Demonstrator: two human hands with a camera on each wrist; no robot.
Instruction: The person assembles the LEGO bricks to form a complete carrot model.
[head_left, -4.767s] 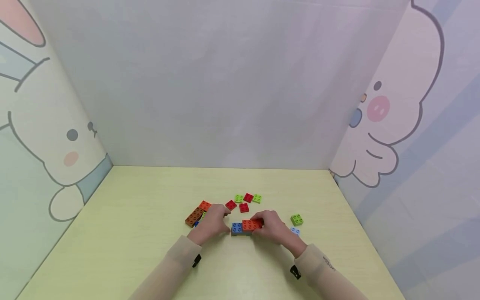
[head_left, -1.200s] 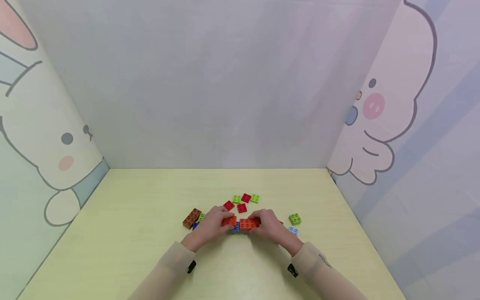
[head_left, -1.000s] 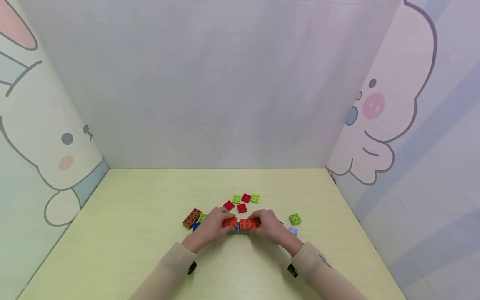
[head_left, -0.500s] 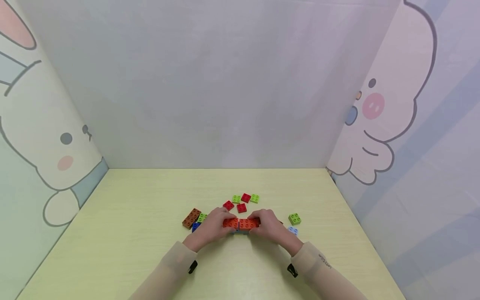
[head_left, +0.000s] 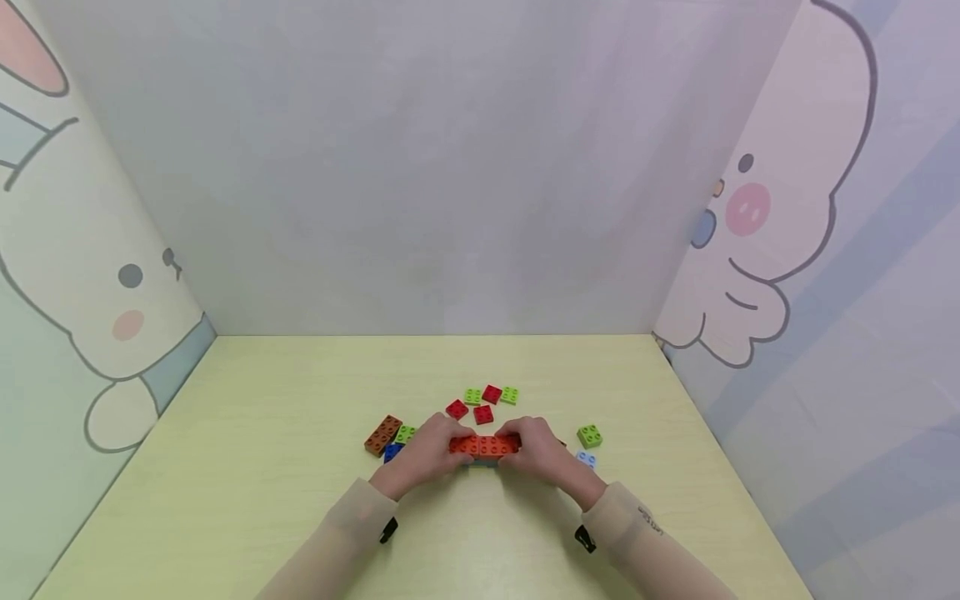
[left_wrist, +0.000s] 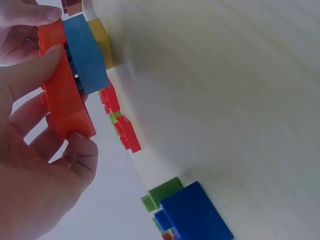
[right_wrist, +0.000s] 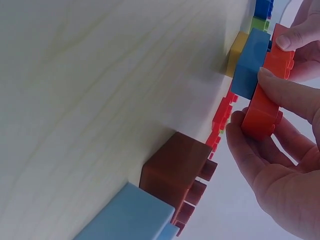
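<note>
Two orange-red bricks sit end to end across a blue brick (left_wrist: 87,55), which rests on a yellow brick (left_wrist: 103,42). My left hand (head_left: 429,452) pinches the left orange-red brick (head_left: 464,446) between thumb and fingers. In the left wrist view some blue studs show in a narrow gap under this brick. On the other side my right hand (head_left: 547,450) grips the right orange-red brick (right_wrist: 260,115), its thumb along the near face. Each of these bricks overhangs its end of the blue one.
Left of the stack lie a brown brick (head_left: 384,436), a lime brick (head_left: 405,434) and a dark blue brick (left_wrist: 197,212). Several flat red and lime pieces (head_left: 483,414) are behind it. A green brick (head_left: 589,436), a light blue brick (right_wrist: 127,215) and a brown brick (right_wrist: 175,167) stand right.
My left hand has brought an orange-red brick from the left pile onto the blue brick and slid it right, against the other one. The right hand keeps its grip.
</note>
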